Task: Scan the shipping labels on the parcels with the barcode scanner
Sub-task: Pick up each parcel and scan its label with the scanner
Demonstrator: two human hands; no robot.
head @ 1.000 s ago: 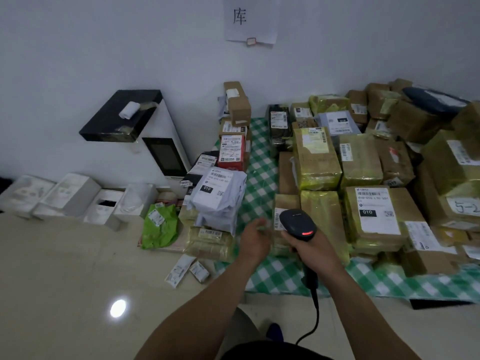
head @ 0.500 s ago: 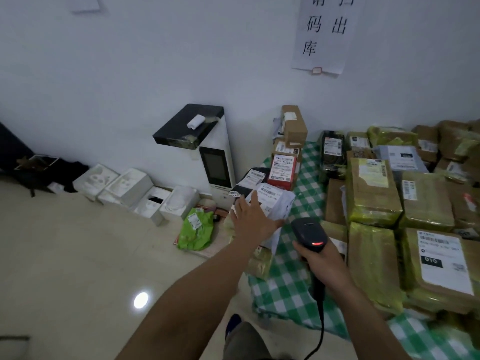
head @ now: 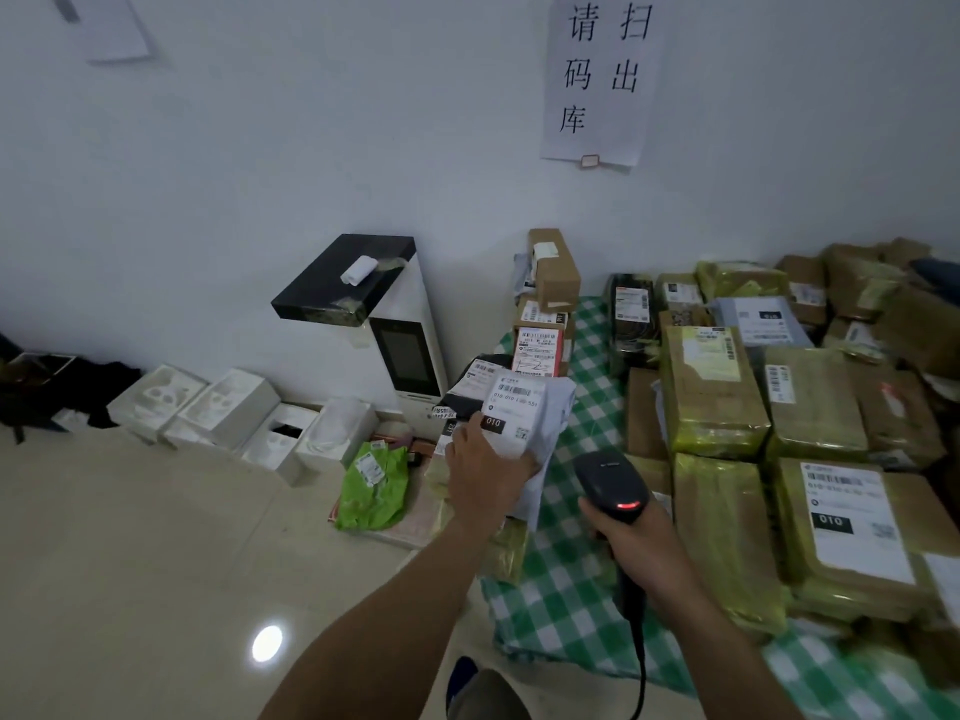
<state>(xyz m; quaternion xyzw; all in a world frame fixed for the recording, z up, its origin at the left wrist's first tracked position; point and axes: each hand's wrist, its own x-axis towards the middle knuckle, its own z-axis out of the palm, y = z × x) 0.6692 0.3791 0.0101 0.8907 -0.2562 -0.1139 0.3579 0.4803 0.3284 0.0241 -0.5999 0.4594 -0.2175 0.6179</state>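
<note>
My left hand [head: 483,472] grips the near edge of a white poly-bag parcel [head: 545,428], whose shipping label [head: 511,407] faces up. My right hand [head: 631,537] holds a black barcode scanner [head: 610,483] by its handle, with a red light lit on its head. The scanner sits just right of the white parcel, above the green checked cloth [head: 566,589]. Many brown, tape-wrapped parcels [head: 711,392] with labels lie packed together on the cloth to the right. A red-and-white box [head: 537,350] stands behind the white parcel.
A white machine with a black top and screen [head: 402,324] stands against the wall. White boxes [head: 228,407] line the floor to the left. A green bag [head: 374,483] lies on the floor by the cloth. A paper sign [head: 602,75] hangs on the wall.
My left hand reached forward from the cloth's edge and closed on the white parcel. The scanner moved left with it, and my view swung left and up.
</note>
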